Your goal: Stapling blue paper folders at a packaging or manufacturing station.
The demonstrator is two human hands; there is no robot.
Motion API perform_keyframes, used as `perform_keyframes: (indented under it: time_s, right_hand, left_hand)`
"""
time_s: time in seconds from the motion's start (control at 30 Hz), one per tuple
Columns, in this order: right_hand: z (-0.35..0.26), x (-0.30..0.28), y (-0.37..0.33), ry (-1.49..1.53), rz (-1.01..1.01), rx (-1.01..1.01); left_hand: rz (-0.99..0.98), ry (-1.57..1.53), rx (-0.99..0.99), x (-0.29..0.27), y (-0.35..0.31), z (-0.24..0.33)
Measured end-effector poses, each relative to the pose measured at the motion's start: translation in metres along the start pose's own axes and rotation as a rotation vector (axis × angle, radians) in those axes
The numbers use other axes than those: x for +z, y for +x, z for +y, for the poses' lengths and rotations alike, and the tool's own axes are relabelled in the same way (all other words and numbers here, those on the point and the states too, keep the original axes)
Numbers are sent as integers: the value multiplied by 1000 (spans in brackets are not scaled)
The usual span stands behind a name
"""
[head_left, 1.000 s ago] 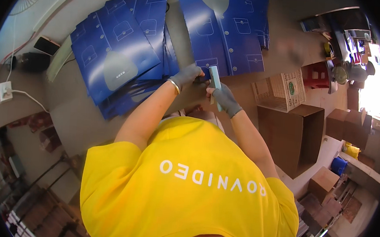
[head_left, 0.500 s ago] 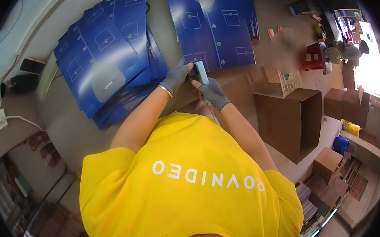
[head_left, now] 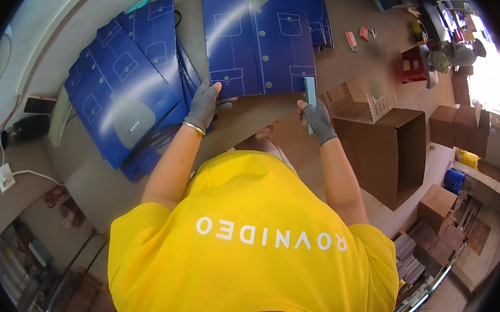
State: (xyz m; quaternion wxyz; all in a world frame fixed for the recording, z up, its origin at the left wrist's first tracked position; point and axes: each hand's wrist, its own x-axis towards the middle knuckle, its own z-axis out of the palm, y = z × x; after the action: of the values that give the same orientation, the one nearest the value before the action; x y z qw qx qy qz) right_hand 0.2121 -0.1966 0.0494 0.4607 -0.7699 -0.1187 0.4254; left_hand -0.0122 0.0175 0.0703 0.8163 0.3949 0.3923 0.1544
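A blue printed card panel (head_left: pixel 257 40), with pocket and button drawings, lies ahead of me on the table. My left hand (head_left: pixel 205 103), in a grey fingerless glove, grips its near left corner, thumb on top and fingers underneath. My right hand (head_left: pixel 318 119), gloved alike, is closed round a slim light-blue stapler (head_left: pixel 308 99). The stapler's far end reaches the panel's near right corner; whether its jaws pinch the card cannot be made out. To the left, similar blue panels (head_left: pixel 122 72) lie fanned in an overlapping pile.
An open cardboard box (head_left: pixel 371 159) stands to my right, beside a printed carton (head_left: pixel 369 103). Small red-and-white boxes (head_left: pixel 351 41) lie on the table at the far right. A white power socket (head_left: pixel 5 178) with cables is at the left.
My hands have moved apart: the left went left along the panel's near edge, the right went right with the stapler to the other corner. The panel has shifted slightly left in view.
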Motion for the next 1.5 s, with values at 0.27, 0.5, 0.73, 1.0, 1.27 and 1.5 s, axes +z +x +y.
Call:
perform_keyframes:
  time_s: [0.27, 0.5, 0.73, 1.0, 1.27, 1.5]
  right_hand:
    - [-5, 6, -2, -153, 83, 86]
    - [-23, 55, -38, 123, -96, 174]
    - [-16, -25, -78, -25, -658, 138]
    - [16, -45, -58, 68, -109, 138]
    - [-3, -31, -44, -272, -245, 109]
    - [-24, 29, -28, -169, -455, 81]
  left_hand:
    - [-27, -146, -76, 4, 5, -4]
    - [-191, -397, -270, 65, 40, -86]
    - [-147, 3, -5, -9, 89, -47]
    - [318, 1248, 922, -7, 65, 97]
    - [-222, -56, 115, 54, 84, -55]
    - [-156, 294, 199, 28, 83, -74]
